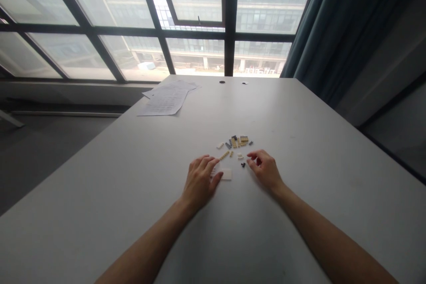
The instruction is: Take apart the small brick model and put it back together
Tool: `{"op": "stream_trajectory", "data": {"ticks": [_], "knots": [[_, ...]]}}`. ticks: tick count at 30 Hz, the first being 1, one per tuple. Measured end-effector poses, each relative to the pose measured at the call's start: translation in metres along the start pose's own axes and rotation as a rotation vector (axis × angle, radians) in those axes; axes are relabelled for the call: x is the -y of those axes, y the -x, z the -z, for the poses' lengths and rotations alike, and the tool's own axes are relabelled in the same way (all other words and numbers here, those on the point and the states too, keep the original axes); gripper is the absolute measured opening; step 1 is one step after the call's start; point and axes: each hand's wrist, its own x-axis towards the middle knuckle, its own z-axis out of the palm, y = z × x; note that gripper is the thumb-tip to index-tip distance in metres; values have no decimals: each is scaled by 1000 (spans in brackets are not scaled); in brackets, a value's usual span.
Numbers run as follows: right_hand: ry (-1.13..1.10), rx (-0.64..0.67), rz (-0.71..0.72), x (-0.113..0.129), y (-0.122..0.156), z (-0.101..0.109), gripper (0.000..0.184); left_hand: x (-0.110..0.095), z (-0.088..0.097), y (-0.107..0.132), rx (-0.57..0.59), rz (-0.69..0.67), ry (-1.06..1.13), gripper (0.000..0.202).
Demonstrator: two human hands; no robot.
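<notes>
My left hand rests over a white piece with its fingers spread and partly hides it. Beside the thumb a smooth white plate lies flat, its left side close to or under the fingers. With thumb and forefinger apart, my right hand is curved just right of a small white brick and a small black piece. No object shows between its fingertips. Tan toy bricks and grey ones are gathered just beyond both hands. A long tan strip lies near my left fingertips.
Printed papers overlap at the table's far left edge. The white table has two round holes near its far end. Large windows stand behind it, with a dark curtain at the right.
</notes>
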Motion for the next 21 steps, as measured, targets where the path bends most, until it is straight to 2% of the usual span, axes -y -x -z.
{"op": "stream_trajectory", "data": {"ticks": [4,8,11,15,21], "knots": [[80,109,14,-11,-6,8,12,4,-1,0,-104,61,26,20],[191,171,54,-9,-2,6,15,4,0,-1,-143,88,45,16],[287,194,148,-6,2,3,21,3,0,-2,-141,82,42,16],[366,245,288,-4,3,-1,18,5,0,-1,-139,79,45,16],[351,189,243,-6,-1,-4,18,6,1,0,-135,77,43,15]]}}
